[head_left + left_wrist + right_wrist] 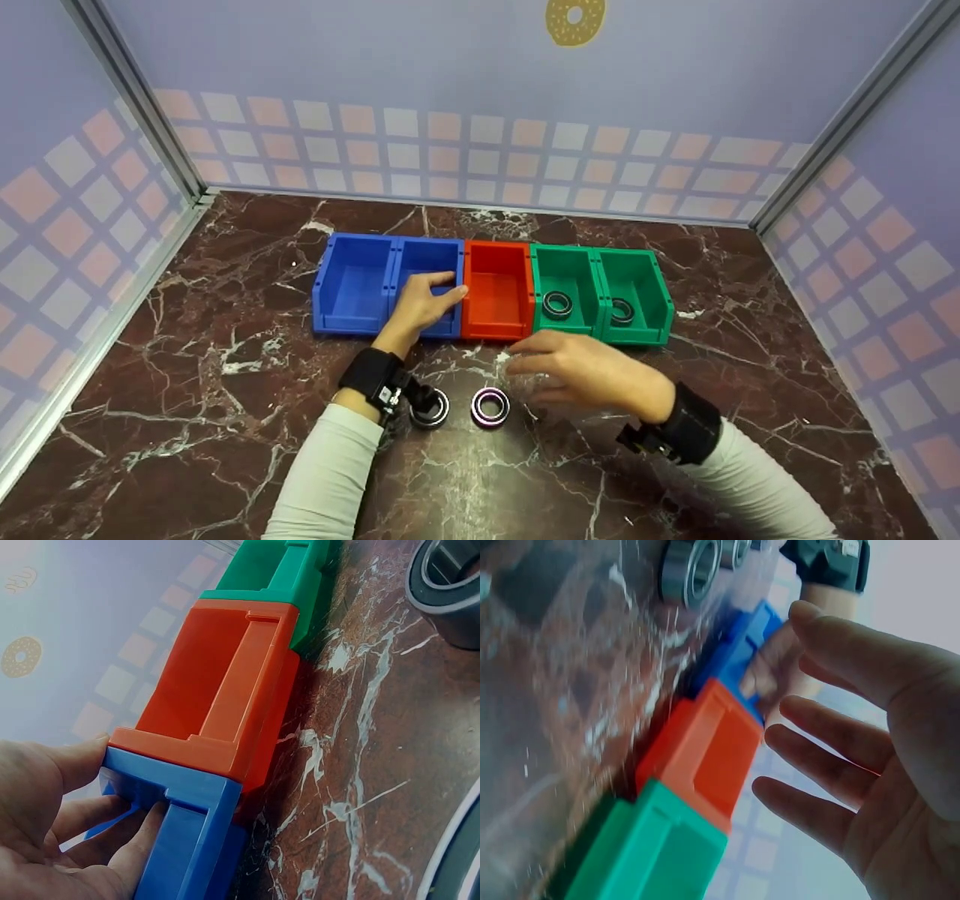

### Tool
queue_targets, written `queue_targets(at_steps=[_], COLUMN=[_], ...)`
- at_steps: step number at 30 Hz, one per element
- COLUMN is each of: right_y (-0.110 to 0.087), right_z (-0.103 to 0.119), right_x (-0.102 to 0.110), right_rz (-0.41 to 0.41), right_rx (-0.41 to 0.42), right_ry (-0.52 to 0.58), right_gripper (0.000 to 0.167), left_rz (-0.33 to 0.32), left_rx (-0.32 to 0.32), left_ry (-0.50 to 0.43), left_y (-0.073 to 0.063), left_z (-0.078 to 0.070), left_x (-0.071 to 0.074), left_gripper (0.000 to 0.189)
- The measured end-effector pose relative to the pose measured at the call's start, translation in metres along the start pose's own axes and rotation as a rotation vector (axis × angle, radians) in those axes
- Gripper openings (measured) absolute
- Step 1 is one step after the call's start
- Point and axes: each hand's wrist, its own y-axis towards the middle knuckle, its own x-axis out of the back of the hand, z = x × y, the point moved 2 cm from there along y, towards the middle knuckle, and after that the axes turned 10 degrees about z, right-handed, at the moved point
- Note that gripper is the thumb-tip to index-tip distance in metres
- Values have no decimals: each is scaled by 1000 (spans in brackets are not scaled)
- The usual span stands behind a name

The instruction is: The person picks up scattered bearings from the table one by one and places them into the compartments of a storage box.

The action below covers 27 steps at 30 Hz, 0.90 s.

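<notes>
My left hand (426,301) reaches into the second blue bin (427,255), gripping its side wall where it meets the red bin (498,294). In the left wrist view the thumb lies at the top rim and the other fingers (142,840) are inside the blue bin. My right hand (581,373), slightly blurred, hovers in front of the green bin (566,262) with fingers spread and nothing held. Two bearings stand out on the table: a silver-and-black bearing (441,417), partly hidden by the left wrist camera, and a purple-rimmed bearing (490,424).
A row of joined bins spans the table's back half. One black bearing (556,316) lies in the nearer green bin, another bearing (622,321) in the right-end green bin (664,300). The left-end blue bin (352,292) adjoins the gripped one. Patterned panels enclose the marbled table (187,360).
</notes>
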Motion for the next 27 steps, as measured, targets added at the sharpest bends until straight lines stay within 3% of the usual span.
queue_targets(at_steps=[16,27], right_y=[21,34], right_z=[26,30], right_x=[-21,-37], right_rz=[124,120], right_rx=[90,135], right_ry=[-31,-64], right_gripper=[54,53], left_rz=[12,13], left_rx=[21,11], left_ry=[-19,-34], left_y=[0,-1], left_z=[1,0], left_x=[0,1], left_gripper=[55,55])
